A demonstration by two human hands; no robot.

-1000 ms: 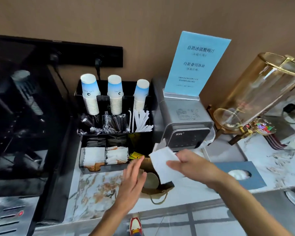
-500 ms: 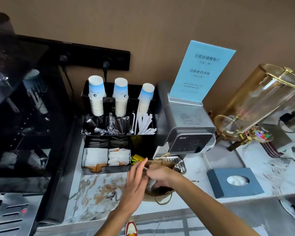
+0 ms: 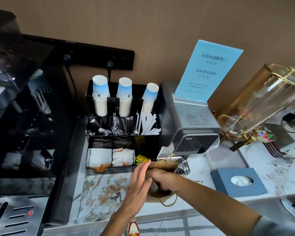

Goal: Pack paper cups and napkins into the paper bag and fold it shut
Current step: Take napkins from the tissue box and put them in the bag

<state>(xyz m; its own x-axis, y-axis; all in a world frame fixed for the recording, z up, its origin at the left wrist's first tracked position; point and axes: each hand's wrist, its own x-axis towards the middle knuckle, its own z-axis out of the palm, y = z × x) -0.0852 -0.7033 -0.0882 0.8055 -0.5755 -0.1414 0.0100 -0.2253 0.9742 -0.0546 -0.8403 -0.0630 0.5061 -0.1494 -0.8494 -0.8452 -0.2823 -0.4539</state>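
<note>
1. Bag (image 3: 162,166): brown kraft paper, matte, creased, mouth open upward. I see it standing on the counter (image 3: 102,189) at the front edge, just in front of the metal drip grille (image 3: 183,165). One twisted paper handle loops down at its front, another rises at its back.
2. Left hand (image 3: 140,183): flat, fingers straight and pressed together, palm against the bag's left side.
3. Right hand (image 3: 162,180): plunged into the bag's mouth, knuckles up. Its fingertips are hidden inside, so I cannot tell whether they pinch anything.
4. Cups (image 3: 100,96): three inverted stacks of paper cups, white ribbed rims, pale blue bands on the top cups. They stand at the back of a black organiser (image 3: 109,170), well behind the bag.
5. Napkins (image 3: 100,157): flat white squares in the organiser's front left compartment; white sachets with orange edges lie in the one beside it.
6. Straws (image 3: 148,123): white paper-wrapped sticks, fanned, right of dark wrapped stirrers.
7. Counter: glossy marble with rust and grey veining.
8. Dispenser (image 3: 192,132): grey boxy machine, dark slanted panel, holding a pale blue sign (image 3: 208,70) in a clear stand.
9. Tissue box (image 3: 238,182): slate blue, square, with a round opening showing white tissue, right of the bag.
10. Jar (image 3: 266,103): clear cylinder with gold rims, tilted, far right.
</note>
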